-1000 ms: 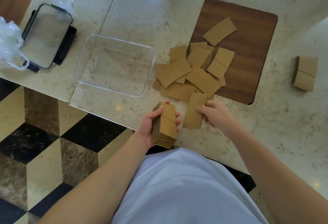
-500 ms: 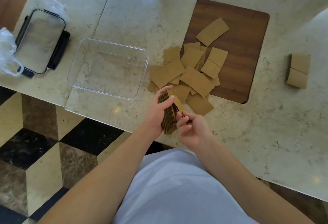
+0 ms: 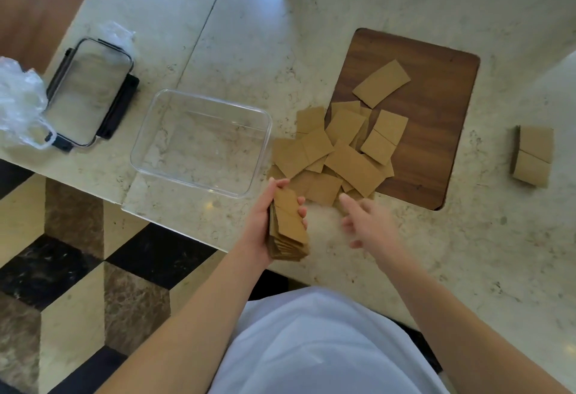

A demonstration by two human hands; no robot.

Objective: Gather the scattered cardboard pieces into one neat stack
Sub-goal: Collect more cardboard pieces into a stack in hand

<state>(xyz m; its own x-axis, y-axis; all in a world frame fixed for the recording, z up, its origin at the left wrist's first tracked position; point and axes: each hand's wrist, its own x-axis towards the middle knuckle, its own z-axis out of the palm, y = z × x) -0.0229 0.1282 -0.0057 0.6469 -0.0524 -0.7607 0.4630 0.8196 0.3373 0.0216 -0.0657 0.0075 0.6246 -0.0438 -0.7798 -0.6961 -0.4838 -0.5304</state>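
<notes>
A pale, veined marble countertop filled the upper and right of the frame, its edge running diagonally above a chequered floor of black, cream and brown stone tiles at lower left. Set on the counter at upper right was a dark walnut-grained rectangular board with rounded corners; left of centre stood a clear plastic rectangular container, and farther left a clear lid with black clip latches beside crumpled clear plastic wrap. The scattered flat brown cardboard rectangles lay overlapping in a loose heap at centre, straddling the board's lower left corner, with one piece apart higher on the board. A small separate pile of the same cardboard sat well apart at the right edge. At lower centre the person's left hand gripped a thick gathered stack of cardboard pieces, fingers curled round its edges, holding it tilted just above the counter's near edge. The right hand, slightly blurred, reached toward the heap's nearest pieces with fingers spread and relaxed, holding nothing. The pieces looked thin, light and fairly stiff, likely to slide easily on polished stone; each would probably be best pinched at an overhanging edge or corner, or dragged off the heap before lifting, while the growing stack would need a firm squeeze along its long sides to stop it fanning out.
</notes>
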